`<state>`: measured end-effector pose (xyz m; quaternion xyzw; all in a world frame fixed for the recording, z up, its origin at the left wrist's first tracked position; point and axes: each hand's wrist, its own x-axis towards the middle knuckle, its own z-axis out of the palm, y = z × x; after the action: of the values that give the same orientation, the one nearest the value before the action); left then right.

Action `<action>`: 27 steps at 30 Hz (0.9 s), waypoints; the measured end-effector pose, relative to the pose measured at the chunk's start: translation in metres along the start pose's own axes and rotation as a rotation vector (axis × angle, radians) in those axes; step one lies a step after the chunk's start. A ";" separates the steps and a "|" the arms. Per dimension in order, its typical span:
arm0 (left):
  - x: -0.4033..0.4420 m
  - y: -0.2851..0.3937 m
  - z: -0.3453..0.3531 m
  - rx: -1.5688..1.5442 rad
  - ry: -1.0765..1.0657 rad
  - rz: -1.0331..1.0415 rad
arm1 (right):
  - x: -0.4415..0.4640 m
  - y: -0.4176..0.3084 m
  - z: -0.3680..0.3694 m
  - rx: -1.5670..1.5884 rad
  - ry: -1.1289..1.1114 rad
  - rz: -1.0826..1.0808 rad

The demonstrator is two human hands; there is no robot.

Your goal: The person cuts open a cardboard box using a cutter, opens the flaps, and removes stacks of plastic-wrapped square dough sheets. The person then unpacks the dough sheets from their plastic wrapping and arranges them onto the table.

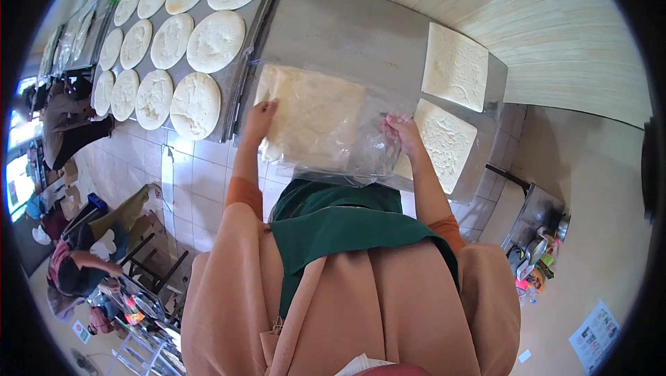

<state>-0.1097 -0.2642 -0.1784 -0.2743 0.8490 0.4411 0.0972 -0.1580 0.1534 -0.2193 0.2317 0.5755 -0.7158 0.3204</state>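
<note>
Here, your left fingers (272, 104) grip the bagged flatbread (316, 116); your right fingers (392, 122) pinch its clear bag (366, 141), with square flatbreads (446, 146) beside them.

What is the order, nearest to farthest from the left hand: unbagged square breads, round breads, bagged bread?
1. Bagged bread, at the left hand.
2. Round breads, on the left.
3. Unbagged square breads, on the right; these two: too close to rank.

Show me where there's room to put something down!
The grey table has a bare patch beyond the bagged bread, between the round breads and square breads. Crowded: among the round breads, and where left hand and right hand hold the bag.
</note>
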 end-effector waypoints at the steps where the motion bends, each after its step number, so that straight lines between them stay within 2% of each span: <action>1: -0.010 0.010 -0.013 -0.001 0.041 0.045 | 0.003 0.003 -0.002 0.012 -0.018 -0.009; 4: -0.035 0.010 -0.040 0.102 0.276 0.150 | 0.012 0.016 -0.001 0.036 -0.047 -0.030; 7: -0.078 0.027 -0.072 0.126 0.368 0.145 | 0.016 0.026 0.003 0.004 -0.038 -0.054; 10: -0.120 0.050 -0.094 0.117 0.509 0.273 | 0.021 0.029 0.008 -0.069 -0.052 -0.106; 12: -0.146 0.066 -0.114 0.195 0.556 0.260 | 0.023 0.029 0.011 -0.114 -0.049 -0.132; 14: -0.173 0.097 -0.138 0.383 0.566 0.357 | 0.024 0.030 0.016 -0.095 -0.052 -0.166; 19: -0.207 0.138 -0.180 0.360 0.579 0.518 | 0.033 0.034 0.029 -0.159 -0.036 -0.218; 22: -0.200 0.146 -0.176 -0.239 0.514 0.616 | 0.029 0.032 0.033 -0.189 0.004 -0.202; 24: -0.194 0.148 -0.165 -0.431 0.434 0.513 | 0.027 0.030 0.032 -0.247 0.075 -0.164; 27: -0.156 0.136 -0.128 -0.620 0.393 0.448 | 0.028 0.030 0.026 -0.124 0.067 -0.129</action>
<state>-0.0456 -0.2449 0.0560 -0.1784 0.7172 0.6249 -0.2515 -0.1545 0.1192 -0.2527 0.1977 0.6426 -0.6900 0.2681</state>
